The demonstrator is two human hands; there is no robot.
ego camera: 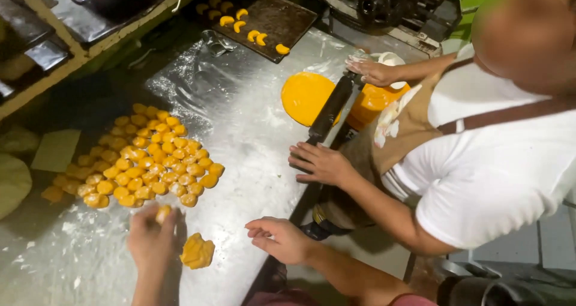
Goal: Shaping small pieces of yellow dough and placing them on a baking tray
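Dough lump (197,251): nearest the camera, a rough orange-yellow mass sits on the floured metal table (240,138), just beside the left hand and between the two hands.
Left hand (153,234): fingers are pressed together around a small dough piece (162,213), pinching it at the fingertips just above the table.
Right hand (279,240): rests at the table's near edge, fingers loosely spread and slightly curled, holding nothing; it lies near the lump but apart from it.
Pile of balls (153,162): many small rounded yellow pieces are heaped together further out on the table, well apart from the lump.
Doing it well: judging by the pile, each piece wants to match those in size, so pinch evenly and keep the fingertips floured so the dough does not stick.
Placing: a piece set at the pile's near edge, not dropped on top, would likely keep its shape.
Co-worker: another person's hands (321,162) grip a dark rolling pin (330,111) over a flat yellow disc (303,96).
Tray (282,21): dark, at the far end, holding curved yellow pieces.
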